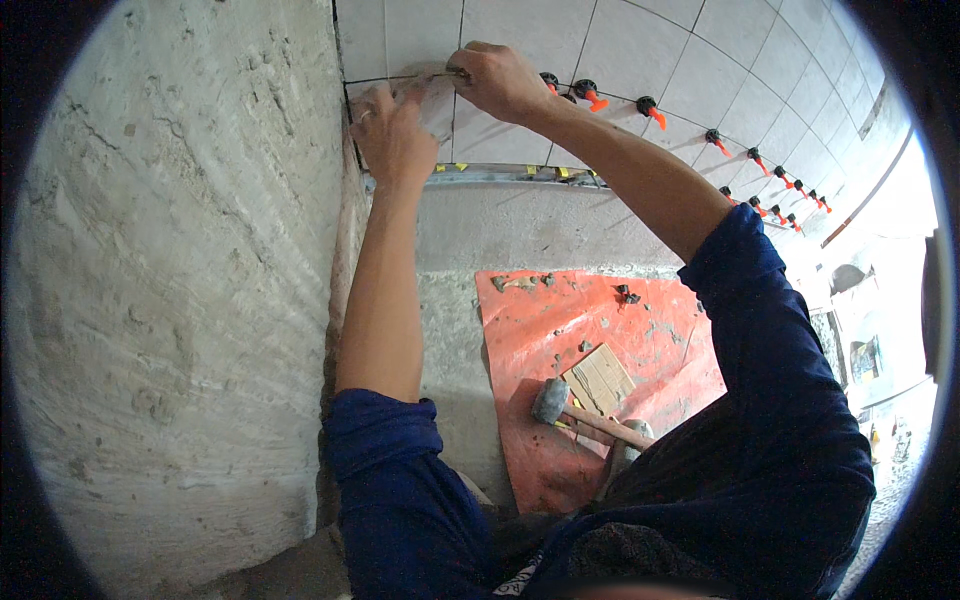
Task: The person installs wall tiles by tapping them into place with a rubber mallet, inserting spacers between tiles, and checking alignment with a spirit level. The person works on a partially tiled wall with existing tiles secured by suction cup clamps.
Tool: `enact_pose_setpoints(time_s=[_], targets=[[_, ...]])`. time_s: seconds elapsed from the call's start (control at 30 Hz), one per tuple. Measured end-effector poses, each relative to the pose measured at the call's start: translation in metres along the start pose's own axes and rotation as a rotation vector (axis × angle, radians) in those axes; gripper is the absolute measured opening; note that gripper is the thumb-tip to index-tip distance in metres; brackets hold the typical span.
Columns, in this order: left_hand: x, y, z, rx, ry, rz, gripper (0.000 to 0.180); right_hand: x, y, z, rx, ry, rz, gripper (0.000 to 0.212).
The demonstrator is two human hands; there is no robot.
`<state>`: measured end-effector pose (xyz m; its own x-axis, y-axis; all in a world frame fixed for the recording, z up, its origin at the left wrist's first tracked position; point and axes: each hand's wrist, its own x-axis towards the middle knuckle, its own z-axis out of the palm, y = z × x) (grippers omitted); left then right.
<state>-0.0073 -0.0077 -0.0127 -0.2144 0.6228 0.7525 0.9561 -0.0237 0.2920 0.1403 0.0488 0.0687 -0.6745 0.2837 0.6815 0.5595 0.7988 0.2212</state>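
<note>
**Hands at the corner tile of a wall row**

The left hand (392, 135) lies flat against a small pale tile (432, 108) set in the corner where the tiled wall (640, 50) meets the rough plastered wall (180, 280). Its fingers are spread and pressed onto the tile face; it grasps nothing. The tile sits in the lowest tiled row, directly above a metal rail (520, 175) that runs along the bottom edge of the tiling and carries small yellow pieces.

The right hand (500, 80) is at the upper edge of the same tile, at the joint with the tile above. Its fingertips are drawn together at the joint line, pinching something small; the item itself is too small to identify. The two hands are close together but do not touch.

Along the same horizontal joint, to the right of the right hand, a line of levelling clips with orange wedges (592, 95) projects from the wall and continues toward the far right. A second, shorter line runs below it further along.

Below the rail, the wall is bare grey plaster. On the floor lies a red sheet (560, 310) spotted with mortar crumbs. On the sheet rest a piece of cardboard (600, 380) and a rubber mallet (552, 400) with a wooden handle, the two just beside each other. Both forearms are bare, with dark blue sleeves (390, 470) pushed up to the elbows.
</note>
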Motion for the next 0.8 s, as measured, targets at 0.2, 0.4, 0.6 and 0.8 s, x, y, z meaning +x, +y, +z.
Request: enact_pose_setpoints(time_s=[0.2, 0.4, 0.6, 0.8], targets=[[0.001, 0.001, -0.001, 0.045, -0.049, -0.025, 0.036, -0.002, 0.002, 0.004, -0.018, -0.059, 0.013, 0.018], [-0.001, 0.0, 0.0, -0.011, 0.023, 0.008, 0.038, -0.001, 0.0, 0.01, -0.045, -0.056, -0.01, 0.018], [-0.001, -0.003, 0.004, 0.001, 0.04, 0.027, 0.044, -0.005, 0.005, 0.015, -0.007, -0.026, -0.005, 0.02], [-0.002, -0.002, 0.003, -0.046, 0.03, 0.025, 0.048, -0.002, 0.004, 0.02, -0.069, -0.009, -0.06, 0.018]])
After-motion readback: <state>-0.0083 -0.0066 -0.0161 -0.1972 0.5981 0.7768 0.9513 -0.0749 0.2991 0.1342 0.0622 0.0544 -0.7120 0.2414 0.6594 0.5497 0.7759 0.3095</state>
